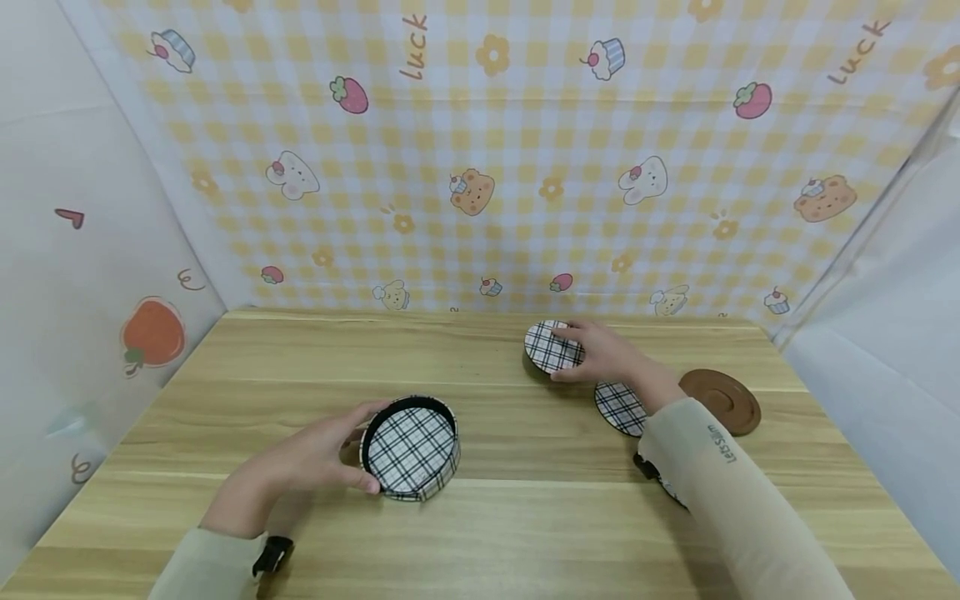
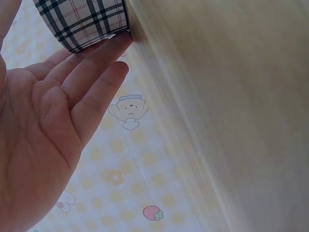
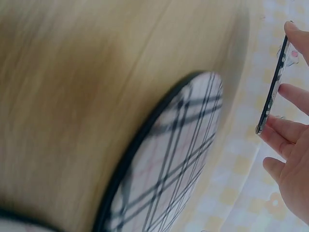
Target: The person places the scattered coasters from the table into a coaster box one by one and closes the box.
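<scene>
A round black-and-white plaid coaster holder (image 1: 411, 448) with a raised rim and black inner wall stands on the table, left of the middle. My left hand (image 1: 322, 454) grips its left side, thumb at the near edge and fingers round the back. In the left wrist view those fingers lie along the plaid wall of the holder (image 2: 87, 21). Toward the back, my right hand (image 1: 603, 354) holds a thin round plaid coaster (image 1: 545, 346) by its edges. The right wrist view shows this coaster (image 3: 273, 89) edge-on, lifted off the table, between thumb and fingers.
A second plaid coaster (image 1: 621, 410) lies under my right wrist, and another (image 1: 673, 493) is mostly hidden beneath the sleeve. A brown round disc (image 1: 738, 404) lies farther right on the wooden table (image 1: 510, 542). Behind the table hangs a yellow checked cloth (image 1: 517, 242).
</scene>
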Action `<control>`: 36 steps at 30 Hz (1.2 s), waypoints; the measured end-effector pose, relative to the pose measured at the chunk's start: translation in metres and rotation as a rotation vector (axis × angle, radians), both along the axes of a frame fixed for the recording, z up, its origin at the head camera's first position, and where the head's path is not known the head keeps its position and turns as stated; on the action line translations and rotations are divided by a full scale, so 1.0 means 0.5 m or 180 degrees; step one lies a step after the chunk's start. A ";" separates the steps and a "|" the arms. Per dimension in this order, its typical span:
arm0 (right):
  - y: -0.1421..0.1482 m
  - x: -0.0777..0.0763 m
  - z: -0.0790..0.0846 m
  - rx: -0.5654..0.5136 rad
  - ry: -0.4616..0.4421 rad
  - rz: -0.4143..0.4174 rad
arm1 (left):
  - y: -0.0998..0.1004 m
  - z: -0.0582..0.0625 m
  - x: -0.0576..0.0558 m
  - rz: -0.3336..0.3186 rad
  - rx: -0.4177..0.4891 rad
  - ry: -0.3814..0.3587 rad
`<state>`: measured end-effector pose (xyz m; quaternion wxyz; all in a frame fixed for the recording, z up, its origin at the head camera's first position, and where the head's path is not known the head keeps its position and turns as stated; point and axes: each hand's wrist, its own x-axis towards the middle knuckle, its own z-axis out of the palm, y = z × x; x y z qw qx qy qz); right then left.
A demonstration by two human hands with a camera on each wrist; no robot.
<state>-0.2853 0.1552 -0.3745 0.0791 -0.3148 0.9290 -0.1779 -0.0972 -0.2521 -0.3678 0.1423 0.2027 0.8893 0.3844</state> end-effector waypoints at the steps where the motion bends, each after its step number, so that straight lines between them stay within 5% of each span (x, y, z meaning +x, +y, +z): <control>1: -0.003 0.004 0.002 -0.0011 0.0001 0.0001 | 0.000 -0.001 0.000 -0.0005 0.0004 -0.0002; 18: -0.064 0.048 0.013 -0.0227 0.0292 0.0280 | -0.002 -0.009 -0.003 -0.0034 0.0052 0.0036; 36: -0.147 0.120 0.017 -0.0304 0.0203 0.0672 | -0.002 -0.005 -0.006 0.0040 -0.0039 -0.0022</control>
